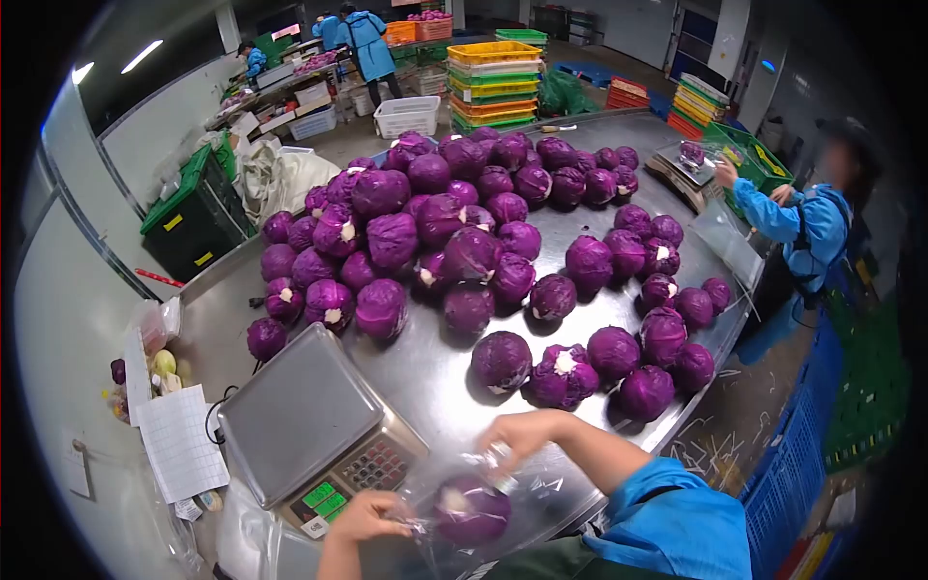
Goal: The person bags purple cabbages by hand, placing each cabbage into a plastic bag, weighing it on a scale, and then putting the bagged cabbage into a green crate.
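A red cabbage (pixel 474 512) sits inside a clear plastic bag (pixel 425 495) at the table's near edge, its pale stem end facing up. On the left side of that bag, my left hand (pixel 365 520) pinches the film between thumb and fingers. Bunched plastic at the bag's upper right is gripped by my right hand (pixel 522 437), bent over it with the fingers closed. Just beyond my left hand stands a weighing scale (pixel 304 401) with a bare steel plate and a lit green display. Many loose red cabbages (pixel 472 253) are heaped on the steel table (pixel 435 387) ahead.
A co-worker in a blue jacket (pixel 812 227) stands at the right by another scale (pixel 681 164). Stacked crates (pixel 495 85) stand behind the table. Paper sheets (pixel 184 449) and plastic bags (pixel 246 532) lie at the left. A blue crate (pixel 797 483) is at the lower right.
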Tool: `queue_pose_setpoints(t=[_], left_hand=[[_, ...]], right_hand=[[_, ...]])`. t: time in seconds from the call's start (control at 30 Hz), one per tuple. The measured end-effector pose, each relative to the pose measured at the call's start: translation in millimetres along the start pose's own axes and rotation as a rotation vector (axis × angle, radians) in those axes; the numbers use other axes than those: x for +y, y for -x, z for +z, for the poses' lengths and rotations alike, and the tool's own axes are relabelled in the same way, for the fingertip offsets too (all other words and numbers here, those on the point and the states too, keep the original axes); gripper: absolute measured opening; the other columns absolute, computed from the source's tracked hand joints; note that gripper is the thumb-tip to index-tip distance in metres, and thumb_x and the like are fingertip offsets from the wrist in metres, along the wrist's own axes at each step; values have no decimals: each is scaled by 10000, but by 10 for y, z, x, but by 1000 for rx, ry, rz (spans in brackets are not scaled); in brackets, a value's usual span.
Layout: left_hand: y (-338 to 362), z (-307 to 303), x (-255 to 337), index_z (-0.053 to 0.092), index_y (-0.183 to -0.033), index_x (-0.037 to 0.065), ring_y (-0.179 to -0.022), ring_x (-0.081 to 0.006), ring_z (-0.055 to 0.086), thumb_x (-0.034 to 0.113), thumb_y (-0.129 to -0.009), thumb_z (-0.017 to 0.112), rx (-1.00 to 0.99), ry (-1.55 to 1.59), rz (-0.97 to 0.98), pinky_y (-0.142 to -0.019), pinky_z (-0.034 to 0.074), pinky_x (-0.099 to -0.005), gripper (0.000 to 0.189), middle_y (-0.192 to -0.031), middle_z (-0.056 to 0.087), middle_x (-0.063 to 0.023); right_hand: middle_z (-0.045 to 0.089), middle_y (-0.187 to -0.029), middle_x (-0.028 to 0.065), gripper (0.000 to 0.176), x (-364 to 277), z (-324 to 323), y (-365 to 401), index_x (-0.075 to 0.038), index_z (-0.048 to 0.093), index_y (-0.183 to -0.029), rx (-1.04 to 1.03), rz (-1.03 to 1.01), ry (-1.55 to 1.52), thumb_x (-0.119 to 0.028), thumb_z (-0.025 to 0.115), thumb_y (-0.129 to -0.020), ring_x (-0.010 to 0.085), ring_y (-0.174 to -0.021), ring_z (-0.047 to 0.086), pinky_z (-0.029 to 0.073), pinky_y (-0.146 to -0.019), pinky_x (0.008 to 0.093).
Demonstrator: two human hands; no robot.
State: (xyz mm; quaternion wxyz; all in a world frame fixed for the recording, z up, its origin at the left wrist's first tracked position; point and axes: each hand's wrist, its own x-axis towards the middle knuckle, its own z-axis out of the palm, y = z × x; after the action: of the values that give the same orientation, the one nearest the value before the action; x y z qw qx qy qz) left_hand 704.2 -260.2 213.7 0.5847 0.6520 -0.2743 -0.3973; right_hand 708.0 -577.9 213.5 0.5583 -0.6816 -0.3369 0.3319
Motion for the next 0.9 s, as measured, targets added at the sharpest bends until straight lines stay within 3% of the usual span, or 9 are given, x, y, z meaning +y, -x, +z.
queue_pose_setpoints(t=[0.17, 0.23, 0.27, 0.3, 0.37, 0.43, 0.6, 0.73, 0.9], left_hand=[[-240, 795, 515, 639, -680, 41, -529, -196, 528, 86, -627, 735, -146, -27, 201, -488, 393, -299, 119, -602, 562, -87], [-419, 1244, 483, 596, -664, 46, -493, -151, 470, 98, -645, 730, 86, -203, 156, -457, 352, -284, 146, -570, 501, -71], [-494, 1398, 489, 587, -666, 47, -494, -163, 478, 99, -651, 727, 28, -174, 210, -453, 353, -290, 150, -575, 502, -71], [-568, 1514, 524, 577, -668, 48, -495, -174, 485, 100, -657, 723, -29, -142, 263, -450, 355, -296, 155, -580, 503, -72], [-709, 1682, 616, 574, -674, 48, -500, -191, 497, 102, -661, 722, -46, -212, 364, -454, 363, -301, 158, -586, 507, -72], [-848, 1781, 664, 572, -680, 52, -529, -234, 531, 114, -676, 718, -97, -334, 488, -463, 385, -315, 158, -598, 526, -70], [-1018, 1951, 621, 588, -701, 60, -536, -217, 549, 140, -680, 722, 43, -444, 427, -482, 408, -311, 158, -614, 553, -75], [-1070, 2054, 514, 630, -777, 74, -565, -214, 565, 158, -687, 715, 163, -491, 273, -520, 433, -306, 150, -630, 568, -74], [-1111, 2028, 554, 647, -825, 88, -596, -219, 576, 179, -712, 676, 119, -628, 326, -553, 451, -306, 148, -644, 577, -67]], right_hand=[[623, -766, 51, 328, -580, -48, 1167, -11, 622, -816, -169, -35, -132, -262, 764, -659, 122, -716, 575, 441, -652, 252], [618, -857, 76, 410, -503, -297, 1639, 1, 598, -924, 511, -72, -346, -261, 766, -657, 135, -749, 579, 444, -680, 239], [597, -954, 118, 515, -596, -531, 1785, 3, 544, -1045, 900, 403, -357, -251, 763, -654, 185, -825, 578, 447, -747, 271], [566, -1029, 172, 603, 186, -952, 2089, 4, 493, -1121, 1242, 395, 579, -237, 757, -636, 257, -916, 559, 438, -814, 333], [514, -1085, 220, 725, 906, -1604, 2692, 7, 471, -1144, 1626, 688, 835, -298, 773, -560, 346, -1024, 499, 413, -873, 394], [508, -1117, 202, 833, 1163, -1916, 3091, 35, 445, -1156, 1672, 1108, 815, -351, 792, -505, 324, -1049, 496, 409, -891, 395], [428, -1205, 250, 1013, 1501, -2276, 3272, 18, 397, -1215, 1451, 1296, 562, -438, 805, -407, 353, -1089, 476, 417, -902, 380], [489, -1135, 223, 983, 1592, -2327, 3379, 10, 421, -1187, 1422, 1115, 648, -406, 814, -389, 342, -1027, 521, 432, -878, 384], [532, -1098, 134, 802, 1650, -2246, 3327, -16, 403, -1222, 1548, 173, -400, -237, 794, -557, 250, -960, 562, 486, -809, 370]])
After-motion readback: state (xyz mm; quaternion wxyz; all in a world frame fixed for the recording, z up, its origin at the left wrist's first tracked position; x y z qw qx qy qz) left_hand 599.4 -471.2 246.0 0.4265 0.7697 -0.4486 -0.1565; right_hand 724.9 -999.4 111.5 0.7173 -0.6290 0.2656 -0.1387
